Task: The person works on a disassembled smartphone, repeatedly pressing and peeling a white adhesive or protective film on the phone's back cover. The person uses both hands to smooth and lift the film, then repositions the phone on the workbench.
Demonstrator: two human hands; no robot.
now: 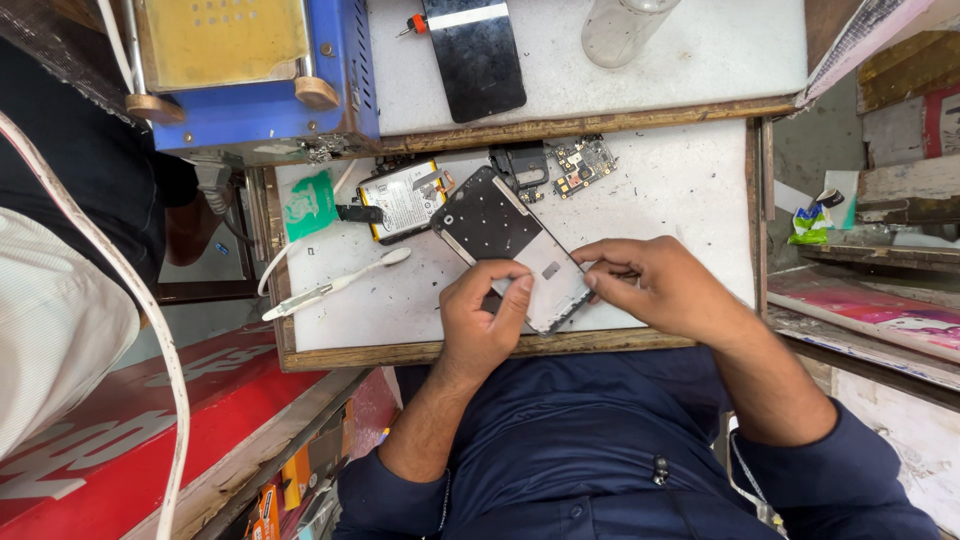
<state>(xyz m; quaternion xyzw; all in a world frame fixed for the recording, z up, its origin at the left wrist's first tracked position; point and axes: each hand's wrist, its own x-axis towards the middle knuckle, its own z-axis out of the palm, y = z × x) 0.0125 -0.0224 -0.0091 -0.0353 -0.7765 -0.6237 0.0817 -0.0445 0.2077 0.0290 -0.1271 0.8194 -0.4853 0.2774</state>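
Lay dark and rectangular on the upper white shelf: detached phone screen (474, 55). Rested on the lower white board, battery (405, 199) with white label, yellow-edged. Stood lower left, red sign (110, 440) with pale lettering. Sat far right, small green packet (808, 226).

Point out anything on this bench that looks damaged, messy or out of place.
The phone frame under both hands, left hand and right hand, is stripped open and lies askew over the board's front edge. Its battery and circuit board lie loose behind it. The white work board is speckled with dark debris.
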